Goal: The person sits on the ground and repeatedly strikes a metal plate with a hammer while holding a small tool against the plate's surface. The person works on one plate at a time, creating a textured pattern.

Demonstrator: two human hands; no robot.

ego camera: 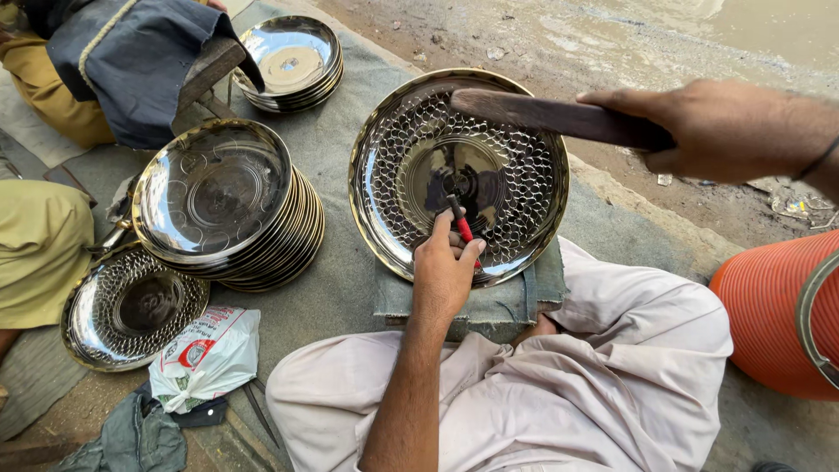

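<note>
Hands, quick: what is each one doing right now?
Left hand: closed on a red-handled punch, its tip on the patterned metal plate.
Right hand: closed on a dark wooden mallet, raised over the plate.

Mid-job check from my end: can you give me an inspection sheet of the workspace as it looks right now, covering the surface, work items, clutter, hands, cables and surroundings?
Surface: grey cloth mat on bare ground, with a folded denim pad under the work.
Job's things: patterned metal plate on the pad; red-handled punch standing on its centre; wooden mallet raised over it.
Clutter: tall plate stack, small plate stack, finished patterned plate, plastic bag, dark rag.
Grippers: left hand grips the punch; right hand grips the mallet.
Cables: nothing seen.
Surroundings: orange ribbed container at right; another seated person's clothing at left; wet dirt ground beyond.
</note>
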